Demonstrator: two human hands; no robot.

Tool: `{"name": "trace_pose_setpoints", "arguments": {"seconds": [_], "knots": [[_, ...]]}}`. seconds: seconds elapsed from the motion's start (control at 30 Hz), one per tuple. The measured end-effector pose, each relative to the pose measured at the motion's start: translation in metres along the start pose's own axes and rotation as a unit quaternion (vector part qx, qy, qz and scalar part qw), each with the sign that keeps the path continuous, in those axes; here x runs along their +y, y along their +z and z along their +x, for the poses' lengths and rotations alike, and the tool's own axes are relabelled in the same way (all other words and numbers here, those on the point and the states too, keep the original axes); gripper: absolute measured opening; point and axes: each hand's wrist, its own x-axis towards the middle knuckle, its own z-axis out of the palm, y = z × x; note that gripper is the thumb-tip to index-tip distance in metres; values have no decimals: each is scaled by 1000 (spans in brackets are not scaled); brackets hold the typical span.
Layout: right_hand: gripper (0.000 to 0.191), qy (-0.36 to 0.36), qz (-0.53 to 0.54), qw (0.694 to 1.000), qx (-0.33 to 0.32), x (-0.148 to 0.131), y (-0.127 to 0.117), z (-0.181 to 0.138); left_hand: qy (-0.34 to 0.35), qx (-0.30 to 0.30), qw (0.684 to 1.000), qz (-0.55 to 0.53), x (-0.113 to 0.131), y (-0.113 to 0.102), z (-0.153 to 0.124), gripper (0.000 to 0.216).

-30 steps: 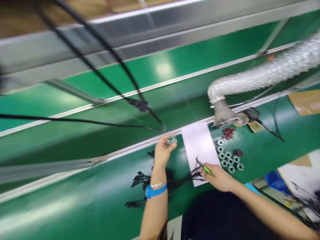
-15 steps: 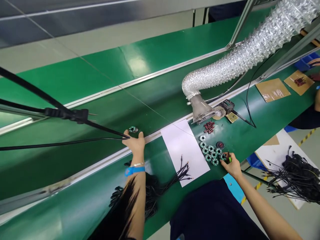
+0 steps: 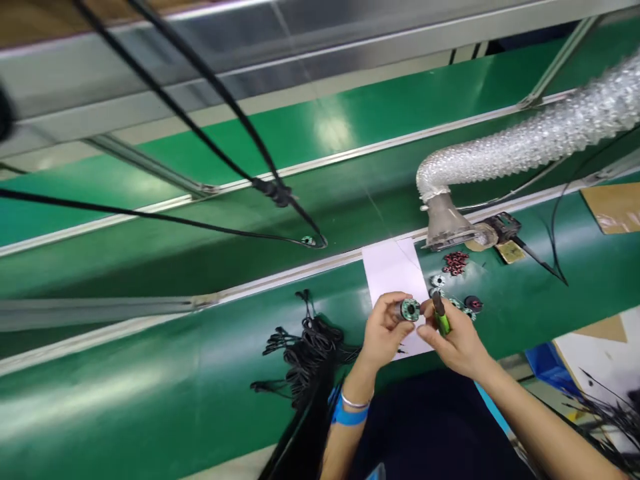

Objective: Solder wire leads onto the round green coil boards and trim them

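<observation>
My left hand (image 3: pixel 384 328) is closed around a small round green-and-grey part (image 3: pixel 409 309), held up over the white sheet (image 3: pixel 391 269). My right hand (image 3: pixel 453 337) grips a green-handled tool (image 3: pixel 441 316) and its fingertips touch the same part. Both hands meet just above the near green belt (image 3: pixel 175 373). More round green parts (image 3: pixel 453 300) lie on the belt to the right of the sheet, partly hidden by my right hand. A bundle of black wires (image 3: pixel 305 350) lies left of my left hand.
A silver flexible duct (image 3: pixel 525 143) ends in a metal nozzle (image 3: pixel 445 227) beside a pile of small red parts (image 3: pixel 455 263). Black cables (image 3: pixel 210 143) hang across the far belt. One round part (image 3: pixel 308 240) sits on the middle belt. Cardboard (image 3: pixel 613 207) lies far right.
My left hand came back from the middle belt, where a round part stays behind, and now holds another. My right hand lifted from the parts pile to meet it. The camera tilted.
</observation>
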Motion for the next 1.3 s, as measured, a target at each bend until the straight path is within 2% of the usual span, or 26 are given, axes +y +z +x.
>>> {"name": "trace_pose_setpoints", "arguments": {"seconds": [0.1, 0.17, 0.37, 0.53, 0.73, 1.03, 1.3], "knots": [[33, -55, -76, 994, -59, -1, -11, 27, -35, 7, 998, -42, 16, -33, 7, 41], [32, -79, -144, 982, -92, -2, -14, 46, -43, 28, 997, -60, 24, -47, 10, 41], [30, -143, -279, 935, -167, -19, -7, 92, -56, 52, 995, -66, 40, -64, 15, 44], [31, -165, -330, 907, -205, -30, -7, 108, -57, 65, 995, -40, 44, -75, 16, 45], [31, -162, -364, 890, -221, -37, -4, 113, -45, 74, 996, -7, 39, -85, 16, 42], [29, -158, -383, 883, -223, -41, 5, 124, -43, 81, 996, 23, 37, -90, 26, 45], [32, -149, -376, 885, -230, -32, 25, 150, -64, 101, 993, 24, 16, -111, 47, 49]]}}
